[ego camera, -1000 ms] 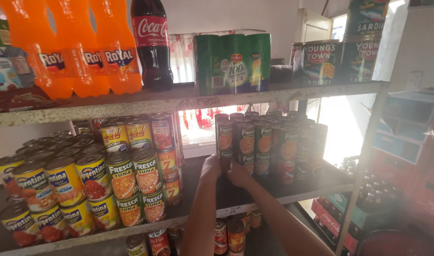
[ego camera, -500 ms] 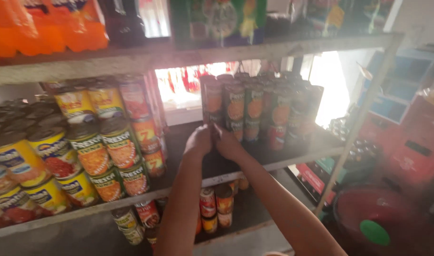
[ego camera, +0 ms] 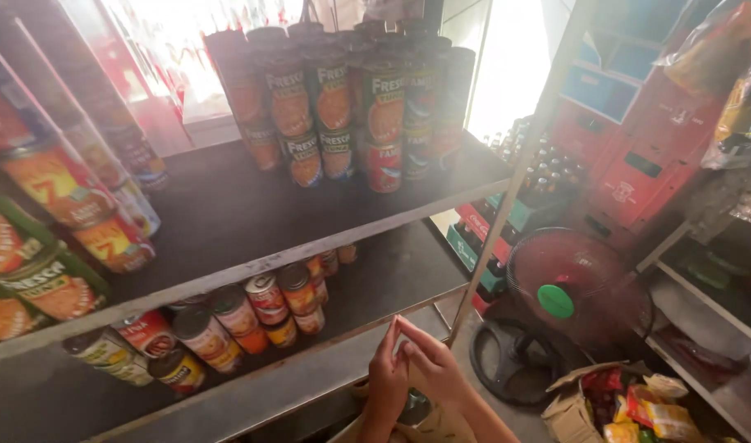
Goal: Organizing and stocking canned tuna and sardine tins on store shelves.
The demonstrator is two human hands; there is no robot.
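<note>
Landmark: the metal shelf rack (ego camera: 310, 250), with its upright post (ego camera: 507, 213) running down the right side.
Left hand (ego camera: 386, 379): hanging low in front of the rack's bottom board, below the lower row of cans, fingers pointing up and lying close together, their tips meeting those of the other hand.
Right hand (ego camera: 435, 369): sitting just right of the left hand, near the foot of the post, fingers drawn together and touching the left fingertips; whether anything is pinched between them cannot be told.
Small can (ego camera: 413, 406): showing as a dark round top just under the two hands, in front of the rack; whether a hand is touching it cannot be told.
Stacked tall cans (ego camera: 351, 107): standing two high at the right end of the middle board, well above the hands.
Lower cans (ego camera: 252, 316): lying and standing in a loose row on the board beneath.
Red fan (ego camera: 568, 291): standing on the floor right of the post.
Cardboard box of packets (ego camera: 618, 406): sitting open on the floor below the fan.
</note>
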